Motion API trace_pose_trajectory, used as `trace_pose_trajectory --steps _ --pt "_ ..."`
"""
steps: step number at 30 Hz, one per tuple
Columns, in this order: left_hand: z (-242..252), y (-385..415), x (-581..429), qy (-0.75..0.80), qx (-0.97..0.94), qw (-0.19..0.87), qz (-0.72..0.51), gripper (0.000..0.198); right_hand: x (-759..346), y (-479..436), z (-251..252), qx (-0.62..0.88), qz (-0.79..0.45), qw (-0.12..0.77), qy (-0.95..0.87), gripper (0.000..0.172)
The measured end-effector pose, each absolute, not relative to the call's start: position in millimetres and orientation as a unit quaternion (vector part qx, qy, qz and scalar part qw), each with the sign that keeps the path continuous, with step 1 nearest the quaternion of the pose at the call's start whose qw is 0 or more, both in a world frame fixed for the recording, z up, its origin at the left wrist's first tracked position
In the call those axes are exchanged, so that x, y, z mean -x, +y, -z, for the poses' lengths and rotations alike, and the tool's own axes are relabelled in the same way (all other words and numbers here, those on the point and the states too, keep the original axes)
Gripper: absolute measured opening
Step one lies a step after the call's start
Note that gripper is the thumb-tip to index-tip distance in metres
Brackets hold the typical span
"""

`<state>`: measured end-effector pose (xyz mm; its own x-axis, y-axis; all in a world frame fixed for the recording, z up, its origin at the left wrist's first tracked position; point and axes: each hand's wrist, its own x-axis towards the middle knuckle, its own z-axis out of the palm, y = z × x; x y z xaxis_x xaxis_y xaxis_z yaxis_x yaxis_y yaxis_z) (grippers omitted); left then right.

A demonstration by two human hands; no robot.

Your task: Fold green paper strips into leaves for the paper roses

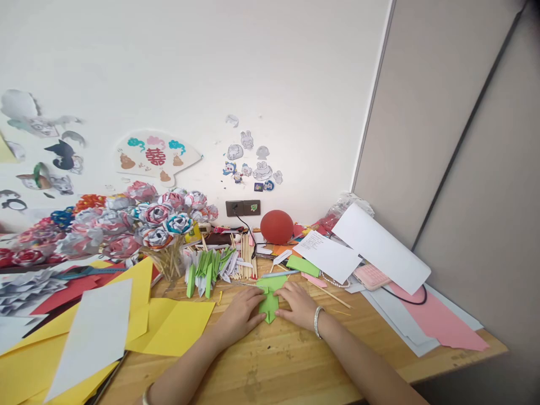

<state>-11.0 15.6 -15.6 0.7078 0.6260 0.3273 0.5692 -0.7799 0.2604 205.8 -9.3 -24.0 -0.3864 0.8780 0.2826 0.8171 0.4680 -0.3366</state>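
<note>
Left hand [241, 315] and right hand [300, 305] flat, fingers low, pinning 1 green paper fold [269, 304] between them.
Lies on the wooden table [274, 365], yellow sheets [177, 329] just left; seems light, thin, easily creased, so best pinched at a folded edge.

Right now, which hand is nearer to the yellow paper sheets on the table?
Left. The left hand rests on the green folded paper, just right of the yellow paper sheets; the right hand presses that paper's other side, farther off.
</note>
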Motion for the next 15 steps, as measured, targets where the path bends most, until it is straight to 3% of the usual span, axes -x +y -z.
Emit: trace_pose_trajectory --steps 4,15 --pt "14.4 13.8 10.7 0.315 -0.925 0.056 -0.204 0.035 -205.3 -10.9 20.5 0.511 -0.054 0.209 -0.832 0.05" --pt "6.0 17.4 15.2 0.293 -0.921 0.05 -0.25 0.034 -215.0 -11.2 16.4 0.469 -0.087 0.186 -0.859 0.039"
